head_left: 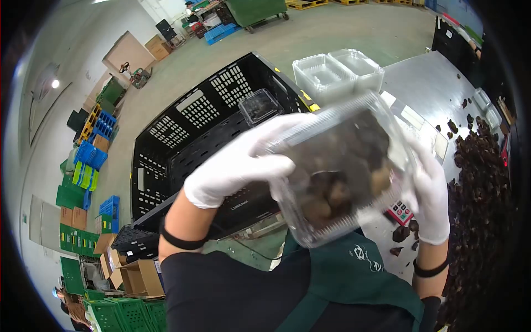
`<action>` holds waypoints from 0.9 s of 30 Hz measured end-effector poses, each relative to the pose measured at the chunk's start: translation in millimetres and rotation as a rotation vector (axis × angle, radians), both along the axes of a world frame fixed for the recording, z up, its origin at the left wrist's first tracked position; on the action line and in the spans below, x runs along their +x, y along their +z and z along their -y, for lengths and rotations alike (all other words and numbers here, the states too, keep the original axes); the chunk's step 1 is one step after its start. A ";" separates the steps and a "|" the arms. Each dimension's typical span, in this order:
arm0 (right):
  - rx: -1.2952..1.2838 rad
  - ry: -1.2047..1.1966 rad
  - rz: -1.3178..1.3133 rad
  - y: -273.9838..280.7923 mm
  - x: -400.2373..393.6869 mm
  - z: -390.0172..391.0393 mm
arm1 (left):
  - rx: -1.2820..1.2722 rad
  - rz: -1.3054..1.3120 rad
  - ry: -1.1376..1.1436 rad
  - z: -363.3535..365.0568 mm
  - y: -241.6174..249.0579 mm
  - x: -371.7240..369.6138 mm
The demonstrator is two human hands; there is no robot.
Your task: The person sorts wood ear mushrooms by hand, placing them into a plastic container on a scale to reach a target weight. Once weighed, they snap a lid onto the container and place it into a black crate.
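Up in front of my chest is a clear plastic punnet [343, 166], tilted, with dark brown, fungus-like pieces inside. My white-gloved left hand [243, 157] grips its left side, thumb along the near edge. The right side is held by my right hand [428, 193], also gloved in white and slightly blurred; some of its fingers are hidden. Behind my left hand stands a large black crate [191, 108] with slotted walls, and a closed clear punnet [260, 105] sits inside it. Below my right hand, a red and white keypad [399, 211] shows partly.
Stacked clear tubs [337, 72] stand at the far edge of the steel table [412, 74]. A pile of dark brown fungus pieces [481, 188] covers its right side. Green crates [119, 312] and an open cardboard box [141, 278] are at the lower left.
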State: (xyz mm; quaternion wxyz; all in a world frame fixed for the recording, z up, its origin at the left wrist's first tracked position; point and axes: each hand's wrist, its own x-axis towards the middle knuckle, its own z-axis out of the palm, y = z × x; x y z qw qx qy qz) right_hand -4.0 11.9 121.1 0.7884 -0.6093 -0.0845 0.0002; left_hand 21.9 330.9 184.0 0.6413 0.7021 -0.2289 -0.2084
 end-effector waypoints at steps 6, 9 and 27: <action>0.019 0.098 0.045 -11.3 28.6 0.6 | -0.256 -0.019 0.583 -118.1 6.2 37.0; -0.054 -0.001 -0.076 -41.3 15.8 40.7 | -0.103 -0.174 0.775 -202.3 -28.6 70.4; 0.110 -0.731 -0.302 -177.7 -166.1 177.0 | 0.753 1.109 0.475 -31.1 -39.4 246.5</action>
